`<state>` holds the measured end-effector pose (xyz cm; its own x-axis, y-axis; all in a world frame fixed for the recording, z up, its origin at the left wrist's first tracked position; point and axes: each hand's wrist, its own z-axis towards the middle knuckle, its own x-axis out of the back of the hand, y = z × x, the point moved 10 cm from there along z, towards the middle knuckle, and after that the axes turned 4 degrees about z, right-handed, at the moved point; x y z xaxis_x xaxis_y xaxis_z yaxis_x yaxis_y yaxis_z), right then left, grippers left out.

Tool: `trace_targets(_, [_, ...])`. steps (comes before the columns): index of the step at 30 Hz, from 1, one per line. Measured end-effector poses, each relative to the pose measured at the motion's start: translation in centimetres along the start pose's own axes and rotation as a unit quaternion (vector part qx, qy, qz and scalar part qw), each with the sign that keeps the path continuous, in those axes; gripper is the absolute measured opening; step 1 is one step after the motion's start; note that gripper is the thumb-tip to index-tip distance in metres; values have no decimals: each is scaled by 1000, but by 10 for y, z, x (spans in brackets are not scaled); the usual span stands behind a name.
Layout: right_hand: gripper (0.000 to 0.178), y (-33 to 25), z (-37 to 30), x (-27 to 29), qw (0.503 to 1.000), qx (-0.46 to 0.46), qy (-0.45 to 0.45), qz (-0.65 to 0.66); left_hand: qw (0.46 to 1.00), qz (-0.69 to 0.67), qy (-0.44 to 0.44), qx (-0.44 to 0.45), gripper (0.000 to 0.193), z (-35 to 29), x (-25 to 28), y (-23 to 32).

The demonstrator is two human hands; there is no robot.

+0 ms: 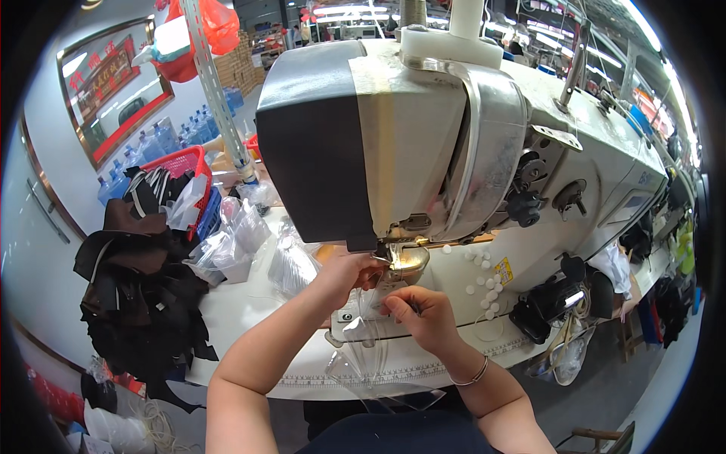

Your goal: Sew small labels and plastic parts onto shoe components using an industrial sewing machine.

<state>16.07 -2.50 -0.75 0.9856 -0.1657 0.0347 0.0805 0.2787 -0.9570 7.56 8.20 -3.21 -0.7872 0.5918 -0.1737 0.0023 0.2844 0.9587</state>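
A large sewing machine (423, 151) stands before me, its needle area low at the front with a shiny brass-coloured part (411, 262). My left hand (350, 274) is closed in a pinch right beside the needle area. From under its fingers a clear plastic sheet (367, 359) hangs down over the machine bed's front edge, folded and creased. My right hand (426, 316) is lower and to the right, thumb and fingertips pressed together next to the plastic. A small dark bit shows among its curled fingers; what it is I cannot make out.
Several white discs (490, 295) lie on the bed at right, near a black device (546, 306). Bagged clear plastic (295, 265) sits left of my arm. Dark fabric pieces (144, 303) hang over the table's left side, below a red basket (198, 170). A ruler strip (408, 372) follows the front edge.
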Motion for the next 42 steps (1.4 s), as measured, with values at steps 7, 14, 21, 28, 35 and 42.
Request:
trace_targets(7, [15, 5, 5, 16, 986, -81, -37, 139, 994, 26, 42, -95, 22, -15, -7, 8])
trace_targets(14, [17, 9, 18, 36, 970, -121, -34, 209, 999, 11, 9, -38, 29, -26, -23, 3])
trace_targets(21, [21, 12, 34, 48, 957, -155, -56, 238, 991, -48, -54, 112, 41, -40, -38, -24])
trace_targets(28, [20, 16, 42, 55, 956, -165, -50, 238, 981, -117, -54, 144, 46, -44, -50, -29])
trace_targets(35, [16, 28, 60, 63, 950, -155, -48, 268, 973, -98, -123, 170, 51, -50, -55, -29])
trace_targets(42, [13, 37, 80, 68, 951, -146, -58, 265, 885, 354, 164, -253, 25, -44, 19, 86])
